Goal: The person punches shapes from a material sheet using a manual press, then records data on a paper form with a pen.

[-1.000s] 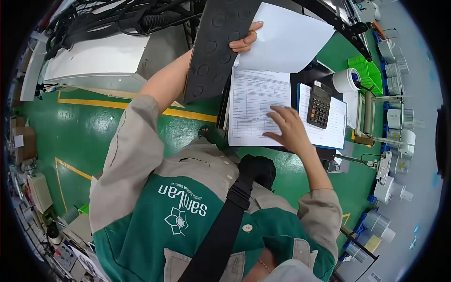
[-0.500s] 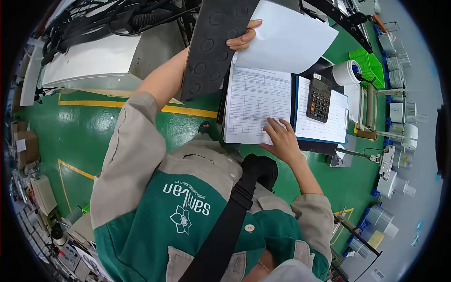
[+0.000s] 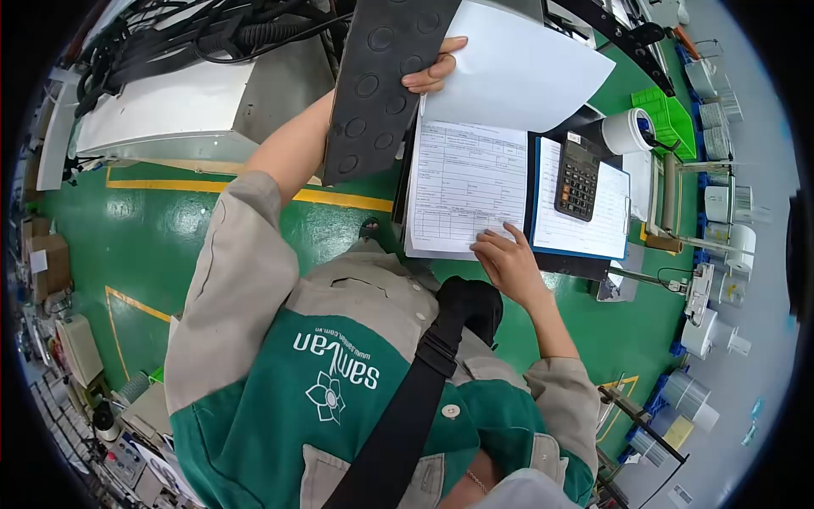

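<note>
My left hand (image 3: 434, 75) is closed around the edge of a black board with raised round discs (image 3: 367, 85), its fingertips beside a turned-up white sheet (image 3: 517, 68). Below that sheet lies a stack of printed forms (image 3: 471, 182) with tables on the top page. At the lower edge of the forms, my right hand (image 3: 511, 263) has its fingers bent and drawn together on the paper's edge; the thumb is partly hidden. Just right of the forms, a black calculator (image 3: 577, 180) rests on a blue clipboard (image 3: 543, 242) holding a printed sheet.
A white bucket (image 3: 623, 133) and a green crate (image 3: 666, 119) stand beyond the clipboard. At the upper left is a white machine housing (image 3: 170, 110) with black cables (image 3: 254, 38). Spools (image 3: 716, 331) line the wall at right. Yellow lines mark the green floor (image 3: 229, 263).
My right hand has shifted slightly down and left, its spread fingers now curled at the page's lower edge. My left hand and the black board have moved a little left.
</note>
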{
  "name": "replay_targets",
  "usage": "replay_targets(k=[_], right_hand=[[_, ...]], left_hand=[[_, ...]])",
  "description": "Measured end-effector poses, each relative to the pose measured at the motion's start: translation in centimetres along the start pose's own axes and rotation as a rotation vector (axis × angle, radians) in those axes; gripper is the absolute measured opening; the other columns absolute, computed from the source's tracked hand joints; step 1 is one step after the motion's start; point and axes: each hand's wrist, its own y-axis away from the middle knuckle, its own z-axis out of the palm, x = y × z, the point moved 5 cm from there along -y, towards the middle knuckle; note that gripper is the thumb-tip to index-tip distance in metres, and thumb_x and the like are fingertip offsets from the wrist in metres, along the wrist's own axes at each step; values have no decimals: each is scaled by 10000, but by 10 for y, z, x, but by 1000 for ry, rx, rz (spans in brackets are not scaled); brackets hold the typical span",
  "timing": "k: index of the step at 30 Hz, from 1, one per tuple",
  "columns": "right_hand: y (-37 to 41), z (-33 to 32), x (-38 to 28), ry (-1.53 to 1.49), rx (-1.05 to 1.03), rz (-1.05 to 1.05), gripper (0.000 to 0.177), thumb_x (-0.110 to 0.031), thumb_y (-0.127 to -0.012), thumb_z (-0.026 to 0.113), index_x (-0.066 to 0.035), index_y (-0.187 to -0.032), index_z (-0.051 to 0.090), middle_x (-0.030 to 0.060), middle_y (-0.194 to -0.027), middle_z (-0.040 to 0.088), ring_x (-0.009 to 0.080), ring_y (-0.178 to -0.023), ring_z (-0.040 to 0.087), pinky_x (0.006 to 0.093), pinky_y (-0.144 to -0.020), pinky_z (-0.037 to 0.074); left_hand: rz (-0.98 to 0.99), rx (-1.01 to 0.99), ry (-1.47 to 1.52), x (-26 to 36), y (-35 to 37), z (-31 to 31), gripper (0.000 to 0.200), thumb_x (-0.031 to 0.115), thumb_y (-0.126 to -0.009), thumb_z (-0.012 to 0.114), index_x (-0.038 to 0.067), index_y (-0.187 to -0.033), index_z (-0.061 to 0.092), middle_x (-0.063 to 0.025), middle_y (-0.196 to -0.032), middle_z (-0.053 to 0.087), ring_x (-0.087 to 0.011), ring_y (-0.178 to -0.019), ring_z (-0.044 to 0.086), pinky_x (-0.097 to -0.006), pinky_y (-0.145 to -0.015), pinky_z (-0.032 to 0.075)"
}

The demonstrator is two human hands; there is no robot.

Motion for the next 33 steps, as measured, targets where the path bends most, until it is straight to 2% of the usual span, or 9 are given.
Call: replay_targets(k=[5,11,17,20,23,24,28,31,33], right_hand=[[0,2,-1,62,90,32,62,-94,-792,606,-83,-851,621,51,-803,654,204,-799,626,386,-911,402],[-2,-4,0,115,177,43,25,-122,-780,629,-97,-779,626,36,-694,631,194,-697,614,340,-835,429],[-4,-9,-3,123,181,52,40,-126,-780,633,-95,-757,622,37,-682,624,197,-675,607,336,-804,440],[-4,-13,-5,108,267,23,32,-115,-788,623,-86,-785,612,51,-655,607,220,-662,597,340,-764,447],[-3,-9,0,-7,222,84,40,-92,-797,608,-76,-832,599,66,-631,585,243,-654,588,344,-725,447],[-4,-9,-2,-22,203,76,97,-65,-803,592,-70,-900,586,81,-636,579,256,-672,586,352,-715,442],[-3,-6,0,-82,171,123,176,-30,-796,590,-57,-969,577,110,-690,595,275,-727,587,363,-723,445],[-4,-10,-1,-116,201,127,190,-26,-790,596,-46,-978,578,120,-718,607,280,-748,592,362,-734,448],[-3,-8,2,-124,191,140,201,-33,-786,604,-36,-986,579,125,-746,619,285,-783,593,369,-751,449]], left_hand=[[-24,39,7,3,5,4,517,333,-971,367,132,-500,438,41,-334,320,-54,-321,244,-177,-334,229],[-44,-8,4,0,4,4,522,340,-979,337,137,-507,433,42,-333,331,-53,-316,246,-174,-328,225],[-26,-36,-52,-3,0,3,571,358,-991,265,154,-482,422,33,-316,356,-47,-274,240,-167,-303,253],[-37,-44,14,-4,2,5,528,333,-985,317,138,-510,437,45,-332,341,-46,-300,234,-166,-314,208],[-54,-56,39,-3,3,7,528,331,-984,321,135,-510,443,46,-329,338,-44,-297,232,-166,-312,209],[-48,-53,28,-3,3,8,527,331,-984,320,134,-512,446,46,-329,338,-44,-296,232,-168,-311,208],[-40,-57,26,-2,2,9,522,329,-985,319,131,-522,454,46,-334,344,-42,-294,230,-173,-309,207],[-41,-44,27,-1,1,9,566,352,-989,283,140,-485,426,36,-317,353,-40,-259,241,-161,-287,230],[-45,9,74,-4,0,7,554,337,-985,314,136,-483,434,35,-320,353,-42,-254,239,-164,-284,228]])
